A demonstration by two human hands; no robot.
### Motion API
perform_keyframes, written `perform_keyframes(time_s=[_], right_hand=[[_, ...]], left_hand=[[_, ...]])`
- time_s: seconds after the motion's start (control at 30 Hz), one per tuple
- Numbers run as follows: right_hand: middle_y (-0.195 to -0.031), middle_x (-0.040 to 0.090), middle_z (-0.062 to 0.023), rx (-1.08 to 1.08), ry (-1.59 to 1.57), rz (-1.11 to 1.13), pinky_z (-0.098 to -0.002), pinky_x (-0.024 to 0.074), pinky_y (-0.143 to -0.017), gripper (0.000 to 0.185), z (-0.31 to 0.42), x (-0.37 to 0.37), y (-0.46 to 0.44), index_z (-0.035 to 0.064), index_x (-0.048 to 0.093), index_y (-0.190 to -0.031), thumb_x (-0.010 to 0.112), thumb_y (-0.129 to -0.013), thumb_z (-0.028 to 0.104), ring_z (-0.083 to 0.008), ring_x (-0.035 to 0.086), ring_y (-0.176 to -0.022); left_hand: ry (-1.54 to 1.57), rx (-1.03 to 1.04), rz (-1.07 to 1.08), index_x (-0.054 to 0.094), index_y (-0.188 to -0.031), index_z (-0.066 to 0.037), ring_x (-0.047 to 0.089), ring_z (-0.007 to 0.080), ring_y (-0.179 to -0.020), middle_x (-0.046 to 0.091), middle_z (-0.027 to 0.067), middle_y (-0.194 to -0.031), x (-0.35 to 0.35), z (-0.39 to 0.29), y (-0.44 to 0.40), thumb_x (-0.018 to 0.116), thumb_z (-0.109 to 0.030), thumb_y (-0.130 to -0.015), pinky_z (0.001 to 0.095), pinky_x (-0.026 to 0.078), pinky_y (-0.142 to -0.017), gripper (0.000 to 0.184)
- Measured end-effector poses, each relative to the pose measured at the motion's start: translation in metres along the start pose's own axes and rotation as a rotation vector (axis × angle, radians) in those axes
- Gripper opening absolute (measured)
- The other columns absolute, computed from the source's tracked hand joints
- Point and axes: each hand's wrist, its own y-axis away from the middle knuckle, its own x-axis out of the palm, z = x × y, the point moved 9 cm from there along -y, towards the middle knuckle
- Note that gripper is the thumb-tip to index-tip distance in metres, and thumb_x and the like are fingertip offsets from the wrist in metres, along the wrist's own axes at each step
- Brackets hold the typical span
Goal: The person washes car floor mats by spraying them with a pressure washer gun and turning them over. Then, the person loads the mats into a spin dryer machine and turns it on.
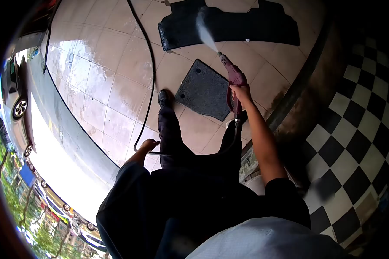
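My right hand (241,94) is wrapped round the handle of a dark pink pressure-washer spray gun (234,75). From its nozzle a white fan of water (206,35) lands on a long black car floor mat (242,26) lying flat on the tiles. A smaller dark floor mat (202,90), wet on top, lies between that mat and my feet, just left of the gun. My left hand (149,144) is low beside my left leg with its fingers curled. The black hose (151,64) passes close by this hand; whether the fingers hold it is hidden.
Wet beige tiles (121,93) surround the mats. The hose loops across the floor and past my legs to the gun. A dark raised edge (300,73) runs along the right, with a black-and-white checkered floor (354,125) beyond. Parked cars (19,101) stand at far left.
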Motion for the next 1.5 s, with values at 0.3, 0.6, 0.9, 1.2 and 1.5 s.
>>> perform_keyframes(time_s=[0.3, 0.6, 0.9, 1.2, 1.5], right_hand=[[-0.050, 0.051, -0.0016, -0.081, 0.227, -0.127, -0.0286, 0.0413, -0.041, 0.025, 0.031, 0.031, 0.008, 0.0052, 0.054, -0.060, 0.064, -0.079, 0.018, -0.0126, 0.049, -0.041], [-0.053, 0.049, -0.0006, -0.072, -0.203, -0.657, -0.0286, 0.0400, -0.045, 0.030, -0.031, -0.235, 0.042, 0.0080, 0.050, -0.059, 0.061, -0.084, 0.021, -0.0130, 0.048, -0.043], [-0.057, 0.053, -0.0033, -0.057, -0.251, -0.555, -0.0328, 0.0441, -0.045, 0.024, -0.022, -0.166, 0.027, 0.0065, 0.052, -0.065, 0.063, -0.082, 0.020, -0.0168, 0.052, -0.047], [-0.063, 0.051, -0.0007, 0.082, -0.470, -0.153, -0.0308, 0.0467, -0.053, 0.018, 0.051, 0.216, -0.014, 0.0090, 0.055, -0.078, 0.068, -0.078, 0.021, -0.0132, 0.052, -0.054], [-0.132, 0.041, -0.0243, -0.534, 0.472, 0.218, -0.0371, 0.0398, -0.095, 0.094, 0.063, 0.538, 0.024, -0.0016, 0.025, -0.137, 0.072, -0.071, 0.045, -0.0343, 0.045, -0.118]], left_hand=[[0.089, -0.034, 0.015, 0.066, -0.067, -0.004, 0.061, 0.0227, -0.047, 0.061, 0.0118, -0.055, -0.035, 0.008, 0.037, 0.041, -0.054, -0.089, 0.0364, 0.050, -0.051, 0.060], [-0.544, 0.510, -0.507, 0.060, -0.086, -0.011, 0.063, 0.0304, -0.063, 0.062, 0.0112, -0.069, -0.099, -0.119, 0.015, 0.042, -0.029, -0.094, 0.0425, 0.050, -0.050, 0.027], [-0.089, 0.288, -0.713, 0.058, -0.060, -0.003, 0.060, 0.0411, -0.067, 0.062, 0.0201, -0.069, -0.147, -0.056, 0.042, 0.057, -0.046, -0.085, 0.0471, 0.046, -0.056, 0.049], [0.508, 0.289, -0.362, 0.065, -0.091, -0.003, 0.065, 0.0265, -0.083, 0.067, 0.0151, -0.083, -0.148, 0.011, 0.088, 0.054, -0.054, -0.085, 0.0347, 0.049, -0.075, 0.052], [0.912, 0.047, -0.869, 0.059, -0.078, 0.004, 0.055, 0.0270, -0.058, 0.057, 0.0154, -0.061, -0.209, 0.073, 0.007, 0.066, -0.045, -0.078, 0.0407, 0.043, -0.059, 0.049]])
